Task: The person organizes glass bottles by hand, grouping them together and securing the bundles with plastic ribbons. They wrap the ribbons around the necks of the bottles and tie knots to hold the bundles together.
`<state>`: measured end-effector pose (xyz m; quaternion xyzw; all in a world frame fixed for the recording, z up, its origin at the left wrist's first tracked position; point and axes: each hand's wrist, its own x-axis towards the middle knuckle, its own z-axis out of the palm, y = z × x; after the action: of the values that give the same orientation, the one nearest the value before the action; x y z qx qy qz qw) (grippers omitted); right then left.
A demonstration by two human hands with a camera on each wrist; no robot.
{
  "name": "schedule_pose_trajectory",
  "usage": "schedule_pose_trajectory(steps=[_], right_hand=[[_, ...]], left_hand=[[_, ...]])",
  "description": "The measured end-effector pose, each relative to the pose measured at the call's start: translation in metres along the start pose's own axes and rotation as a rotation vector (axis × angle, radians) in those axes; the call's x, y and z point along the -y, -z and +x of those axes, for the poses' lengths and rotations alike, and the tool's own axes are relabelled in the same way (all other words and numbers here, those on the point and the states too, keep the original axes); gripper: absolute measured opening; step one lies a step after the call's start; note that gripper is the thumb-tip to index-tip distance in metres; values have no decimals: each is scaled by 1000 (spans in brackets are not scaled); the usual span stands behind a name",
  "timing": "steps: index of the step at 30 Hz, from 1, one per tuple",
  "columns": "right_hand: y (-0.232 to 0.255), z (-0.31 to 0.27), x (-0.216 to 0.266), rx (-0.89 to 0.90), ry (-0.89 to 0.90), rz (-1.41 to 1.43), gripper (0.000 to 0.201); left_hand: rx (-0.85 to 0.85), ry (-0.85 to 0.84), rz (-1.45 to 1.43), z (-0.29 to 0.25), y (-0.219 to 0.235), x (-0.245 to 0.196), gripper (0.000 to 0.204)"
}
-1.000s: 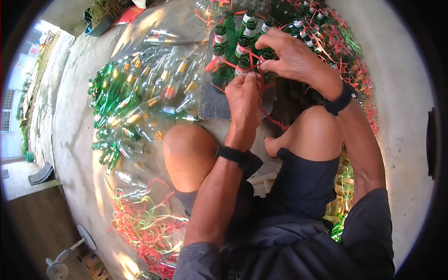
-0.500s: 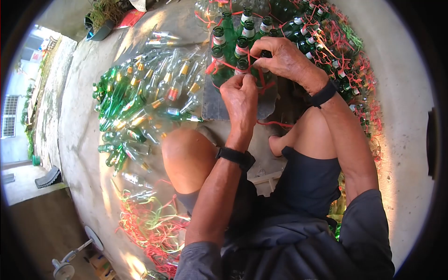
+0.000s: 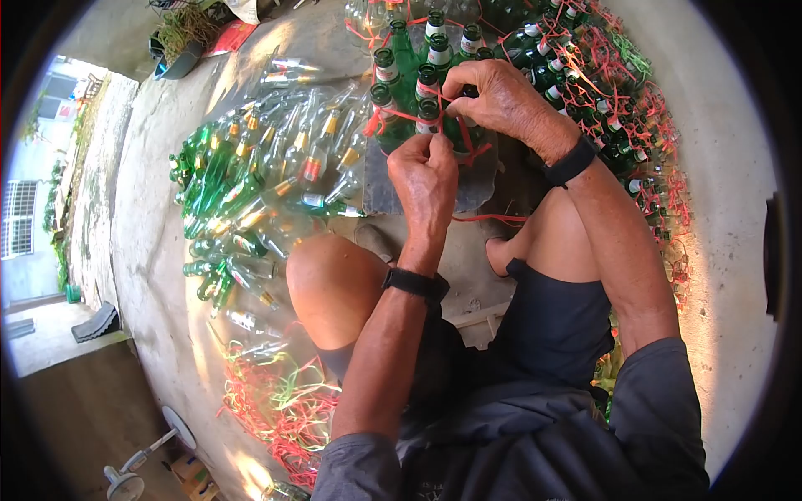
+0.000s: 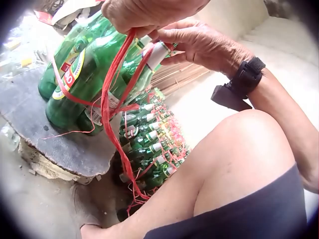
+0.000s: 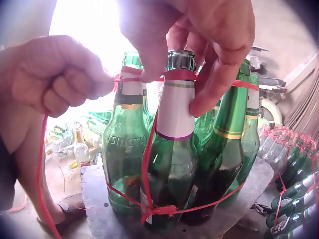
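A bundle of green glass bottles (image 3: 401,52) stands upright on a grey board (image 3: 386,194), with red plastic string (image 5: 133,201) running round the bodies and necks. At the near side of the bundle, my left hand (image 3: 424,177) grips the red string in a fist; a length (image 4: 110,94) hangs down below it in the left wrist view. My right hand (image 3: 511,102) reaches over the top, its fingers curled round the neck of a white-labelled bottle (image 5: 173,117). In the right wrist view its thumb (image 5: 149,69) presses at the string beside that neck.
Many green and clear bottles (image 3: 309,154) lie on the concrete floor to the left. Tied bottles (image 3: 614,125) are massed on the right. A heap of red and green string (image 3: 280,401) lies at lower left, near a fan (image 3: 177,427). The person's knees (image 3: 334,280) flank the board.
My right hand has moved slightly left and down, its fingers closer round a bottle neck. The left hand keeps its grip on the string, a little lower. The head view has shifted slightly.
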<state>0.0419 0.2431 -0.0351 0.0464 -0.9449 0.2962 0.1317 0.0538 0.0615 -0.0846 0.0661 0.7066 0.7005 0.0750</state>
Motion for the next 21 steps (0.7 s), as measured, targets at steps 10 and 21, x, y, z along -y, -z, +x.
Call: schedule_pose_trajectory(steps=[10, 21], right_hand=[[-1, 1, -2, 10, -20, 58, 19], [2, 3, -2, 59, -16, 72, 20]], left_hand=[[3, -321, 515, 7, 8, -28, 19], [197, -575, 831, 42, 25, -57, 17]])
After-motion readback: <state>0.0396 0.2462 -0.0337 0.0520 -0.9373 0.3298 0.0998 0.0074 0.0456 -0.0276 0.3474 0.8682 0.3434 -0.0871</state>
